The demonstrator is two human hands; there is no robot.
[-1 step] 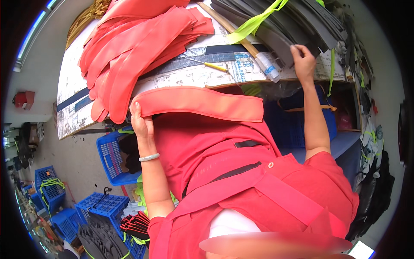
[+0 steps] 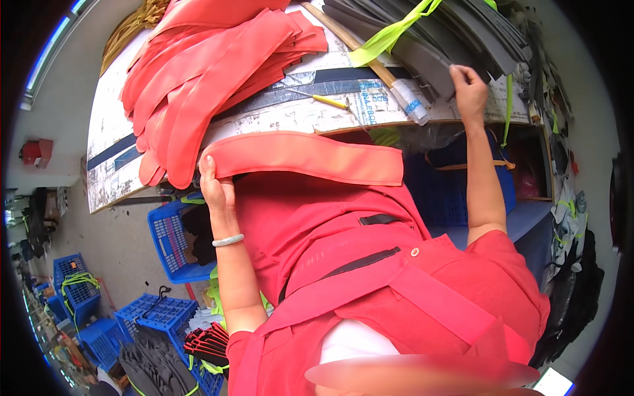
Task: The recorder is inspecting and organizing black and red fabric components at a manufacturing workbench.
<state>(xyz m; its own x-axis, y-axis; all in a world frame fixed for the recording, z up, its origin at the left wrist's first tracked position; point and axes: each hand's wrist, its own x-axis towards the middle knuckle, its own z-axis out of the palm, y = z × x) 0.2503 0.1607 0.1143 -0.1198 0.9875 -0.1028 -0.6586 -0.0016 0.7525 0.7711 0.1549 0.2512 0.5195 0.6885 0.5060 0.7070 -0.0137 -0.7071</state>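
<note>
My left hand (image 2: 218, 191) grips the rounded left end of a long coral-red fabric strip (image 2: 304, 157), thumb on top. The strip stretches rightward across my front, just below the table edge, and its square right end hangs loose. Up at the right, my right hand (image 2: 470, 96) is closed in a pinch at the lower end of a dark grey strip (image 2: 432, 76). That strip belongs to a bundle of grey strips (image 2: 462, 33) with a neon-yellow tie (image 2: 396, 33) near it. A heap of coral-red strips (image 2: 218, 72) covers the table's left part.
On the white, tape-patched table (image 2: 109, 142) lie a yellow-handled tool (image 2: 330, 101) and a wooden stick (image 2: 376, 69) with a clear plastic-wrapped end. Below the tabletop stands a blue crate (image 2: 429, 191). More blue baskets (image 2: 173, 241) sit on the floor at left.
My right hand has shifted slightly to the right, and the end of the grey strip has moved with it. My left hand and the coral-red strip stay as they were.
</note>
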